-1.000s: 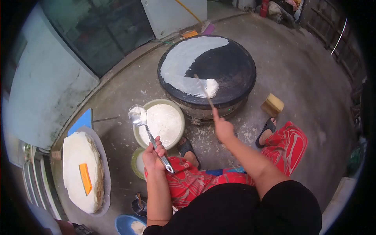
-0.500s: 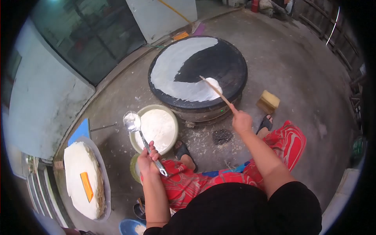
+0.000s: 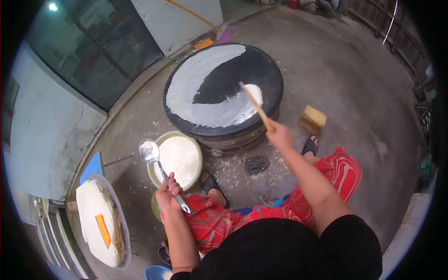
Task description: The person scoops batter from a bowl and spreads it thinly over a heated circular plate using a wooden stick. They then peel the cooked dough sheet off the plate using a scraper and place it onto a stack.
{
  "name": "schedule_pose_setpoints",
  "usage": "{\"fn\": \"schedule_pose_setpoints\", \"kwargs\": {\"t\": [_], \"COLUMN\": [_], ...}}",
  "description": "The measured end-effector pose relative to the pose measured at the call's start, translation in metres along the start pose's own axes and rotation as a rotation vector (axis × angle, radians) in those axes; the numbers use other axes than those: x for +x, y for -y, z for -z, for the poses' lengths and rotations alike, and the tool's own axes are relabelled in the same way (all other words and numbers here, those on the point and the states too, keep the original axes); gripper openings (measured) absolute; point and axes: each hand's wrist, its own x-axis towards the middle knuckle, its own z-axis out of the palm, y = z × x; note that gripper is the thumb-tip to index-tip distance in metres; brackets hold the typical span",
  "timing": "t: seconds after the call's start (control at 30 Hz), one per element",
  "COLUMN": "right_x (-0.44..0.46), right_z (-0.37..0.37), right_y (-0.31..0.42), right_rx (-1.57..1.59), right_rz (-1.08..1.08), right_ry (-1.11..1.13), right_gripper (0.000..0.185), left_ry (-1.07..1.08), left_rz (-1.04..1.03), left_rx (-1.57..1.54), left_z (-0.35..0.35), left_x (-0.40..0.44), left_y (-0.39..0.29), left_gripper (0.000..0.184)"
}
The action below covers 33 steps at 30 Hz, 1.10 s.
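Note:
My left hand (image 3: 169,195) is closed around the handle of a metal ladle (image 3: 149,151), whose bowl is coated with white batter. The ladle hangs over the left rim of a pale basin (image 3: 200,171) full of white batter (image 3: 178,157). In my right hand (image 3: 279,134) I grip a wooden spreader (image 3: 257,108), its far end on a big round black griddle (image 3: 226,77). A thin layer of batter (image 3: 186,86) curves along the griddle's left and front sides. A thicker white pool (image 3: 255,95) lies against the spreader at the right.
At left, a stack of thin white sheets (image 3: 91,205) lies on a board, an orange strip (image 3: 103,231) on top. A yellow sponge-like block (image 3: 312,119) sits on the floor right of the griddle. A blue bowl (image 3: 153,271) is near my left elbow.
The spreader has pushed the pool of batter farther round the griddle's right side, lengthening the coated band. My left hand keeps the ladle by the basin. The whole view has shifted slightly.

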Motion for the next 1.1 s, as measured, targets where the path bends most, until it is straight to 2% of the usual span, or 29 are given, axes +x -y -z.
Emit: {"fn": "schedule_pose_setpoints", "kwargs": {"t": [0.03,0.1,0.13,0.17,0.23,0.37,0.43,0.47,0.5,0.57,0.63,0.7,0.73,0.8,0.83,0.9,0.93,1.0,1.03,1.1], "right_x": [-0.008,-0.035,-0.036,-0.027,0.004,0.052,0.055,0.044,0.038,0.036,0.067,0.104,0.117,0.135,0.133,0.111,0.108,0.112,0.125,0.166], "right_z": [-0.003,0.016,0.019,0.023,0.034,0.044,0.035,0.033,0.036,0.053,0.057,0.066,0.067,0.056,0.046,0.051,0.059,0.077,0.079,0.082], "right_y": [0.003,0.003,-0.012,-0.034,-0.065,-0.061,-0.043,-0.044,-0.048,-0.072,-0.099,-0.104,-0.096,-0.069,-0.068,-0.079,-0.096,-0.137,-0.143,-0.150], "right_rx": [0.184,-0.042,-0.104,-0.104,-0.324,-0.358,0.098,0.076,0.077,-0.179,-0.230,-0.352,-0.352,-0.223,-0.047,0.089,0.089,-0.131,-0.131,-0.289], "right_rz": [0.035,0.446,0.502,0.500,0.331,0.279,0.031,0.139,0.139,0.494,0.481,0.334,0.332,0.146,0.031,0.372,0.375,0.588,0.588,0.502], "right_ry": [0.001,0.221,0.171,0.173,0.034,-0.057,0.023,0.043,0.045,0.158,0.082,0.021,0.022,0.031,0.075,0.142,0.142,0.196,0.199,-0.041], "right_gripper": [0.044,0.046,0.047,0.047,0.049,0.049,0.049,0.051,0.051,0.053,0.053,0.050,0.050,0.045,0.042,0.041,0.041,0.042,0.042,0.043], "left_ry": [0.000,0.000,-0.001,-0.004,-0.012,0.030,-0.005,-0.015,-0.025,-0.018,-0.011,-0.032,-0.036,-0.058,-0.059,-0.084,-0.089,-0.098,-0.114,-0.128], "left_rz": [0.000,0.013,0.016,0.017,-0.011,0.016,-0.009,-0.014,-0.018,0.007,0.005,-0.004,-0.009,-0.019,-0.022,-0.010,-0.016,-0.029,-0.038,-0.057], "left_rx": [0.004,-0.030,-0.027,-0.026,0.006,-0.014,0.014,0.009,0.003,-0.027,-0.039,-0.023,-0.027,-0.038,-0.037,-0.049,-0.052,-0.044,-0.027,0.011], "left_z": [-0.001,-0.001,0.000,0.000,-0.002,0.001,-0.014,-0.015,-0.015,-0.010,-0.014,-0.019,-0.022,-0.023,-0.025,-0.031,-0.028,-0.036,-0.039,-0.037], "left_x": [0.001,0.004,0.006,0.007,0.007,0.016,0.014,0.013,0.014,0.019,0.019,0.021,0.022,0.027,0.027,0.028,0.031,0.030,0.029,0.034], "left_y": [0.000,0.001,0.002,0.003,0.005,0.007,0.014,0.015,0.017,0.015,0.020,0.025,0.027,0.029,0.031,0.033,0.033,0.040,0.042,0.044], "left_gripper": [0.030,0.031,0.032,0.032,0.032,0.034,0.028,0.029,0.029,0.034,0.034,0.034,0.034,0.033,0.033,0.032,0.031,0.031,0.031,0.031]}}
